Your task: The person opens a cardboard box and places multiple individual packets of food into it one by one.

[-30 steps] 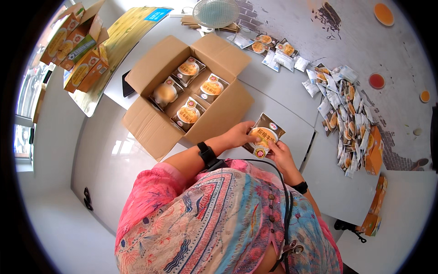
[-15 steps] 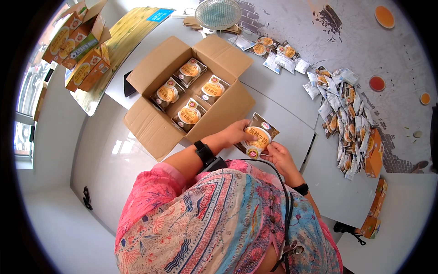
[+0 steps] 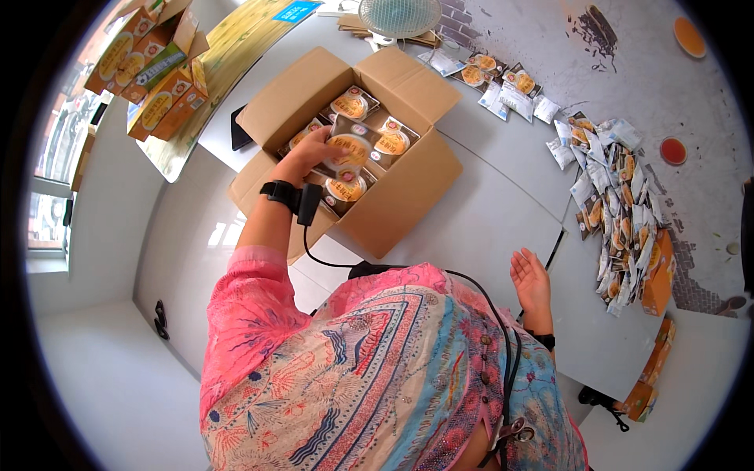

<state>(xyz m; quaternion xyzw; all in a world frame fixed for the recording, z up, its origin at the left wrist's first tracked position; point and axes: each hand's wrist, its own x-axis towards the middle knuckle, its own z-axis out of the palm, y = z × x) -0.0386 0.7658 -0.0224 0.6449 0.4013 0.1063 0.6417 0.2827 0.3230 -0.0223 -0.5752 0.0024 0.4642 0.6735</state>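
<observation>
My left hand reaches over the open cardboard box and grips a brown food packet printed with a yellow-orange bowl. The held packet looks slightly blurred. Beneath it, several similar packets lie in the box, among them a far packet, a right packet and a near packet. A fourth one is partly hidden behind my left hand. Above the table, to the right of the box, my right hand is turned palm up with fingers stretched out, holding nothing.
A heap of small packets covers the right side, beside an orange carton. More sachets lie farther back. A fan stands at the far edge. Stacked orange cartons occupy the far left. A black cable crosses my chest.
My left hand has carried the packet from in front of me, leftward and away, over the box. My right hand has let go of it and opened, moving right. The view has shifted slightly.
</observation>
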